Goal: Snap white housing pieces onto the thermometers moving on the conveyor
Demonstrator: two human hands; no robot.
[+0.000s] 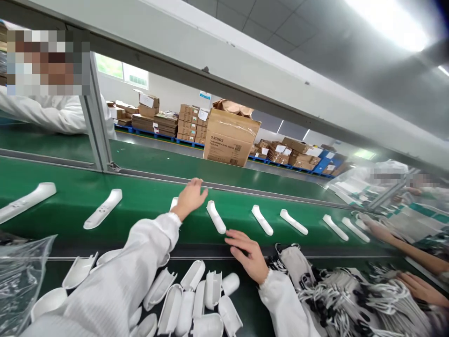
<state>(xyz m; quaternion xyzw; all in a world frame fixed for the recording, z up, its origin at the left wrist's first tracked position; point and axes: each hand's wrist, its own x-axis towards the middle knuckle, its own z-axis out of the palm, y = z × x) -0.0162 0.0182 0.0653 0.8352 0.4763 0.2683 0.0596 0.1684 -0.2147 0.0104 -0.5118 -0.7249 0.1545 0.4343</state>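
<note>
My left hand [191, 199] reaches over the green conveyor belt [147, 206] with fingers stretched and thumb apart. It partly covers a white curved plastic handle piece [174, 203]; whether it touches that piece is hidden. To its right lies another white handle piece [216, 217], apart from the hand. My right hand [249, 255] is held at the belt's near edge, fingers spread, its fingertips close to that piece's lower end. Nothing shows in either hand. Below and between my sleeves is a pile of white plastic half-shells [185, 299].
More white handle pieces [262, 220] lie spaced along the belt. Grey drawstring pouches [333, 295] are heaped at lower right, beside a co-worker's hands [380, 229]. A clear plastic bag [26, 276] sits at left. Beyond the metal frame [96, 112] stands a cardboard box [229, 140].
</note>
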